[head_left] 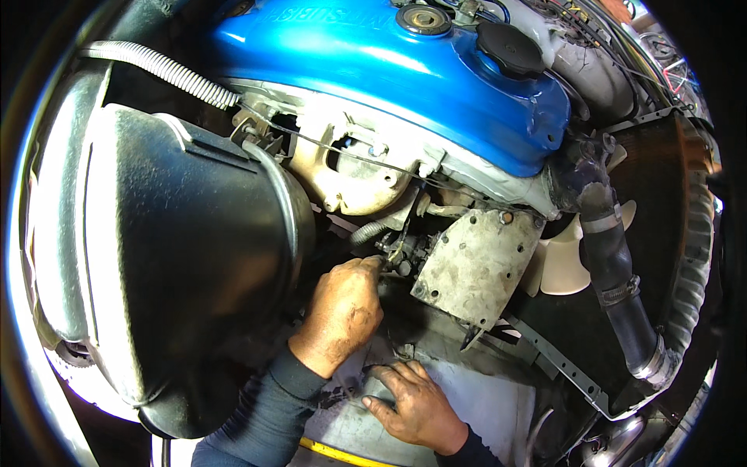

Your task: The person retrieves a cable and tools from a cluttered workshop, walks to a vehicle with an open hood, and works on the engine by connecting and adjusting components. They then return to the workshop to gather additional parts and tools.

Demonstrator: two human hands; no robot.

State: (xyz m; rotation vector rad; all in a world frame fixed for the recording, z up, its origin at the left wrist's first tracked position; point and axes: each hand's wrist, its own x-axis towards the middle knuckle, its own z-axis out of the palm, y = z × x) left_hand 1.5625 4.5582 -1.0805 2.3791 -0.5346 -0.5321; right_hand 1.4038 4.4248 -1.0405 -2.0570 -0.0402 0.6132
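My left hand (342, 311) reaches into the engine bay below a blue valve cover (373, 58). Its fingers curl closed around something beside a cluster of small dark fittings (403, 263), and the fingertips are hidden. Just right of those fittings is a grey metal plate with several holes (478, 265). My right hand (416, 405) lies lower, fingers stretched out and resting on a grey metal panel (494, 393), with nothing seen in it.
A large black air cleaner housing (194, 265) fills the left side, with a ribbed hose (156, 62) above. On the right are a black radiator hose (611, 265), a pale fan blade (564, 261) and the radiator's ribbed edge (692, 272). A thin cable (311, 140) crosses the engine's side.
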